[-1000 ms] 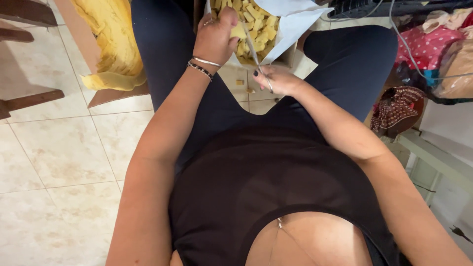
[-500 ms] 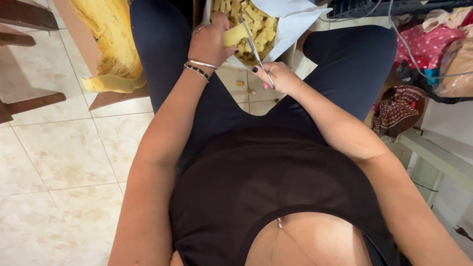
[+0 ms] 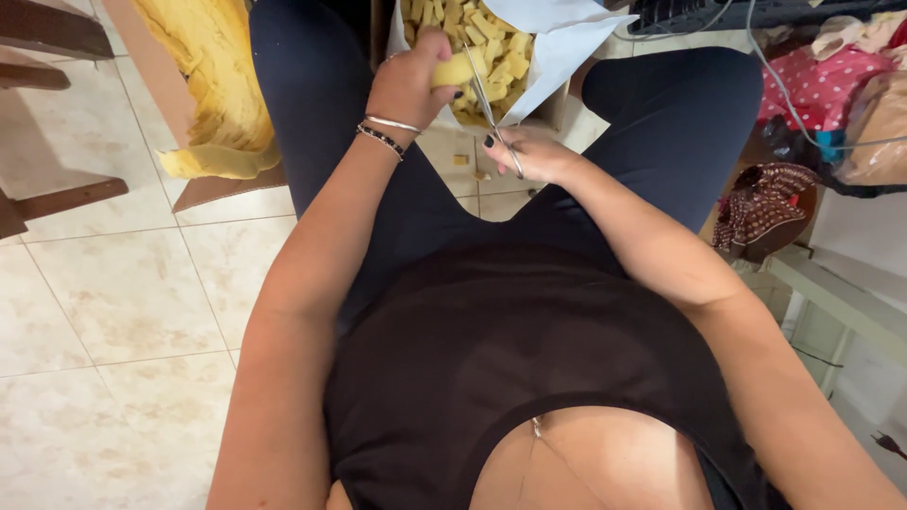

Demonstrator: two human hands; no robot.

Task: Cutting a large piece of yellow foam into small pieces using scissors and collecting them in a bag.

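Note:
I am seated, looking down at my lap. My left hand [image 3: 408,83], with bracelets at the wrist, grips a yellow strip piece [image 3: 453,69] over a box lined with white paper [image 3: 557,42]. That box holds several small cut yellow pieces [image 3: 482,28]. My right hand [image 3: 529,151] holds a pair of metal scissors [image 3: 488,106], whose blades point up at the yellow strip piece.
A cardboard box with folded yellow strip material [image 3: 213,94] stands on the tiled floor at the left. Wooden furniture legs [image 3: 57,198] are at the far left. Cloth bags and fabrics [image 3: 831,85] lie at the right beside a white shelf [image 3: 841,302].
Both hands have stayed over the lined box. The scissors have shifted slightly along the yellow piece held in the left hand.

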